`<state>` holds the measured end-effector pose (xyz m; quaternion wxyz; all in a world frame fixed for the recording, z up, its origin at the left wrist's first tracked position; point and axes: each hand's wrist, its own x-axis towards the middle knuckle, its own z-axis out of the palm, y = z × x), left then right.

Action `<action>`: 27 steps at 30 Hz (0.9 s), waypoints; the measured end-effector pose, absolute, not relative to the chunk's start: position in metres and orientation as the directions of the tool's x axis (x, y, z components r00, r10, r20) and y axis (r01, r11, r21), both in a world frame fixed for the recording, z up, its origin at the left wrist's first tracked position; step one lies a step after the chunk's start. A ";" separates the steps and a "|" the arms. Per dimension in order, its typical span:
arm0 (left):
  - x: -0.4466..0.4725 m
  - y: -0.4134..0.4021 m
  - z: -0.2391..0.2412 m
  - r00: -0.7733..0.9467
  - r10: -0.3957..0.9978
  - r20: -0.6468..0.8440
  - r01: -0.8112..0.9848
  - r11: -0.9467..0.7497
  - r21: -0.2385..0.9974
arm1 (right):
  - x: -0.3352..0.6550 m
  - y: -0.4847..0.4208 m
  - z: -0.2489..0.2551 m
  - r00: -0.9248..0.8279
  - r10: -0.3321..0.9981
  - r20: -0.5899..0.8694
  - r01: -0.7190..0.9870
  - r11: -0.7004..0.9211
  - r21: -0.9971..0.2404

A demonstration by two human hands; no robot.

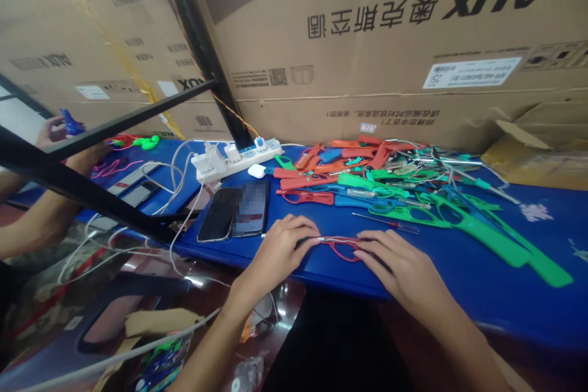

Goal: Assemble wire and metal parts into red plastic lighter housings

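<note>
Between my hands, just above the front edge of the blue table, is a red stick lighter (343,251) with a trigger loop, a metal tube and a thin pale wire along it. My left hand (283,246) pinches the tube end, and a bit of metal pokes out to its left. Fingers of my right hand (400,262) are closed on the handle end, which they partly hide. Just beyond lies a thin screwdriver (386,220). Behind it spreads a heap of lighter parts: red shells (305,196), green shells (487,236), blue shells (361,201), metal tubes and wires.
Two phones (215,214) and a white power strip (239,159) with cables stand at the left. Large cardboard boxes (367,73) wall off the back. A black metal frame (114,196) separates me from another person's hands (57,135), which hold a blue piece.
</note>
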<state>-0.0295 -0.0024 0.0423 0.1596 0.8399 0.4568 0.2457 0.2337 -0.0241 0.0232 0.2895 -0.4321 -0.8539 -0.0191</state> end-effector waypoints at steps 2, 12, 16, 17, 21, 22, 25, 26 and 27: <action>-0.028 -0.003 0.043 0.438 0.858 0.268 0.670 -0.510 0.539 | 0.233 -0.024 0.023 -0.453 0.722 0.523 0.746 0.628 -0.220; -0.025 -0.006 0.040 0.440 0.855 0.276 0.670 -0.517 0.533 | 0.234 -0.023 0.023 -0.473 0.707 0.526 0.737 0.644 -0.203; -0.024 -0.006 0.043 0.457 0.846 0.276 0.699 -0.533 0.477 | 0.234 -0.022 0.021 -0.465 0.712 0.526 0.735 0.642 -0.219; -0.024 -0.005 0.044 0.459 0.846 0.272 0.711 -0.533 0.458 | 0.234 -0.022 0.021 -0.465 0.713 0.525 0.734 0.642 -0.222; -0.023 -0.003 0.048 0.467 0.849 0.247 0.739 -0.528 0.418 | 0.234 -0.022 0.022 -0.460 0.728 0.508 0.739 0.631 -0.236; -0.023 -0.003 0.048 0.473 0.847 0.243 0.738 -0.531 0.416 | 0.233 -0.022 0.022 -0.458 0.735 0.500 0.741 0.626 -0.241; -0.023 -0.003 0.048 0.481 0.840 0.252 0.732 -0.543 0.412 | 0.233 -0.022 0.023 -0.459 0.747 0.481 0.744 0.619 -0.253; -0.023 -0.003 0.048 0.476 0.840 0.262 0.730 -0.543 0.414 | 0.232 -0.022 0.024 -0.460 0.749 0.477 0.743 0.619 -0.254; -0.023 -0.004 0.047 0.468 0.841 0.272 0.728 -0.541 0.421 | 0.232 -0.022 0.024 -0.460 0.749 0.477 0.742 0.619 -0.257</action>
